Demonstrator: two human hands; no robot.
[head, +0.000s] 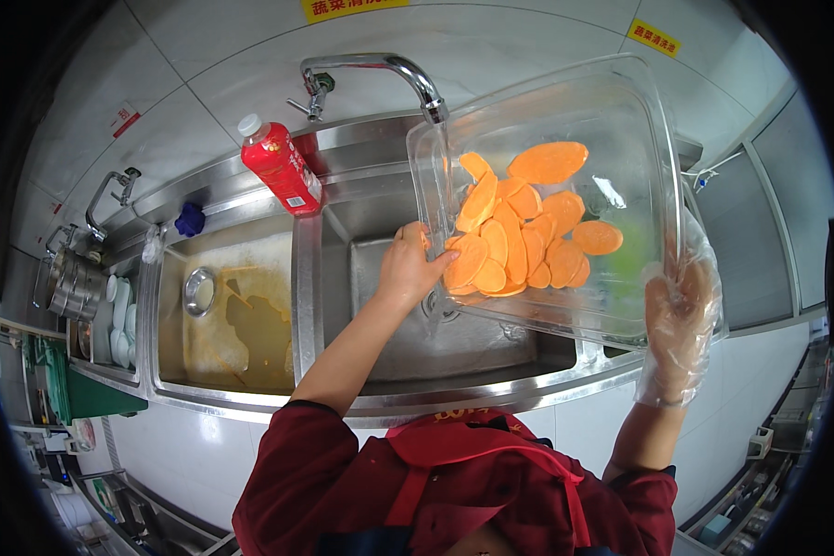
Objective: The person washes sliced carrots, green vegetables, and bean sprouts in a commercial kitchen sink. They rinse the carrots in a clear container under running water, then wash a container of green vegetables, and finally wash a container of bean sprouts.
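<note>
A clear plastic tub [618, 306] is held tilted over a stainless steel sink basin [389, 347], its left end lower. Orange slices [511, 236], which look like sweet potato or carrot, lie heaped toward that lower end. My bare left hand [413, 267] grips the left wall, the thumb inside by the slices. At the opposite end, my right hand [677, 306], in a clear plastic glove, holds the right wall. Water runs from the chrome faucet [434, 108] down at the tub's left end. Part of the basin is hidden beneath the tub.
A red plastic bottle [281, 167] with a white cap stands on the sink's back ledge. In the left basin [201, 361], a metal ring-shaped drain piece [199, 292] sits in brownish water. A dark blue cloth [190, 219] lies behind it. Steel pots [76, 285] and white dishes [120, 326] are farther left.
</note>
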